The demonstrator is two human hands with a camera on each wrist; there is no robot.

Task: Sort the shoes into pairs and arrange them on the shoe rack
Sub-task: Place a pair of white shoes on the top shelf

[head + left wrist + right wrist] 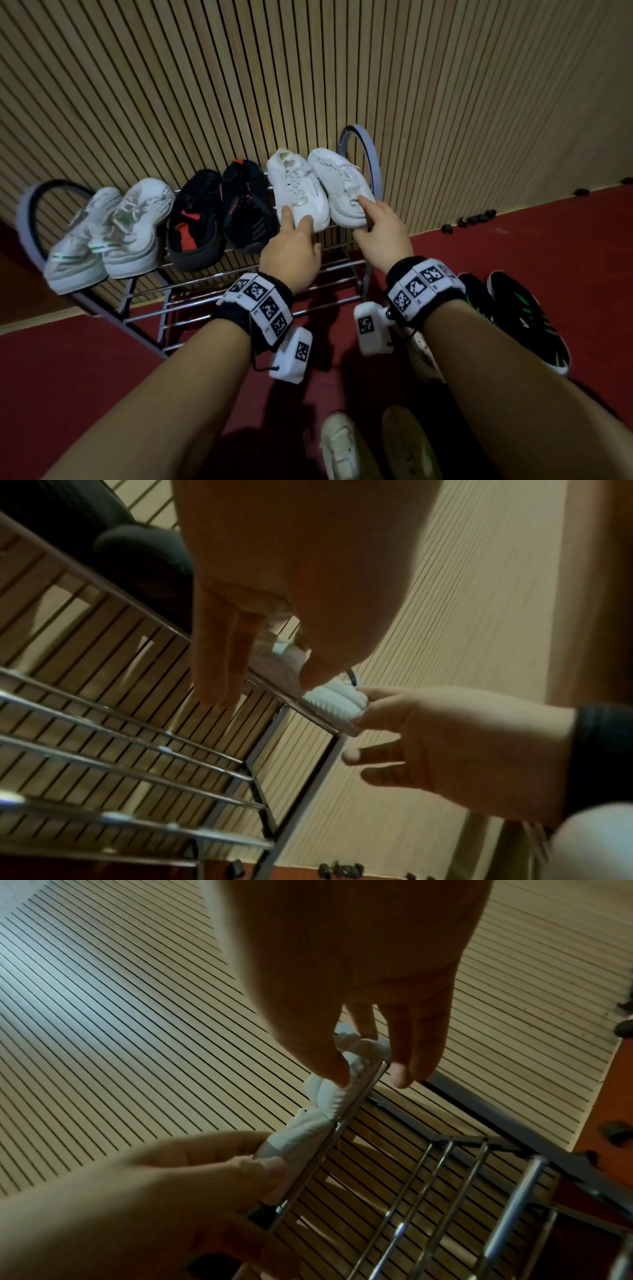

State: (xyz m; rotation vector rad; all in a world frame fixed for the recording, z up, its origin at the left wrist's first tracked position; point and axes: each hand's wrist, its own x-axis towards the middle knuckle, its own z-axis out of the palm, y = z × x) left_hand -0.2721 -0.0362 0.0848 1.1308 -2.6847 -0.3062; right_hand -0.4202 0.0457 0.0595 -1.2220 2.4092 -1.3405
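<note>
A white pair stands at the right end of the rack's top shelf [346,245], toes to the wall. My left hand [296,219] rests index finger and thumb on the heel of the left white shoe [298,185]. My right hand [361,216] lays a straight index finger on the heel of the right white shoe [339,181], thumb below it. The left wrist view shows my left fingers [219,669] hanging straight beside a white ribbed heel [332,704]. In the right wrist view the thumb tip touches the white sole [322,1096].
On the same shelf stand a black and red pair [219,209] and a white and green pair [113,233]. Lower rack bars [239,301] are bare. A black and green pair [520,315] and a white shoe [337,445] lie on the red floor. The slatted wall is behind.
</note>
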